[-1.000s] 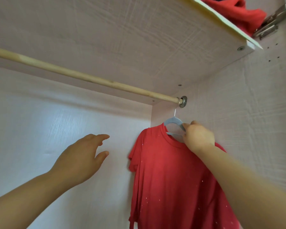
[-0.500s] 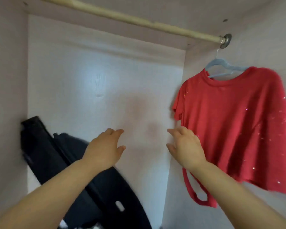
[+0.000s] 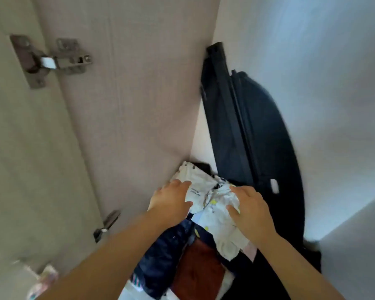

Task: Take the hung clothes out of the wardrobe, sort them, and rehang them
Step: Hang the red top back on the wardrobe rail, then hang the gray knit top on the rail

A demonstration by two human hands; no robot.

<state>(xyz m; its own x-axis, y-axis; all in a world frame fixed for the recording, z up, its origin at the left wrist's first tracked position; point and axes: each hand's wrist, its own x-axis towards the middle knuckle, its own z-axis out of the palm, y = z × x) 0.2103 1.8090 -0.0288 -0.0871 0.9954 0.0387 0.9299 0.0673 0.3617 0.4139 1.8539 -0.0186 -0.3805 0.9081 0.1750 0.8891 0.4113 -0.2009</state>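
Both hands (image 3: 171, 202) (image 3: 252, 213) have dropped onto white garment (image 3: 214, 217).

Two hands were in view: one left hand (image 3: 171, 202) and one right hand (image 3: 252, 213). Two metal hinges showed on the wardrobe door (image 3: 20, 169): one upper hinge (image 3: 52, 61) and one lower hinge (image 3: 106, 225). One dark bag (image 3: 247, 137) leaned in the corner, with one white tag (image 3: 274, 186) on it. By colour, the clothes pile held at least four pieces: one lettered white garment (image 3: 206, 191), one dotted white garment (image 3: 223, 230), one dark blue garment (image 3: 160, 256) and one rust-brown garment (image 3: 197, 269). Whether the two white pieces were separate could not be told. One blurred pale patterned item (image 3: 44, 278) lay at the lower left.
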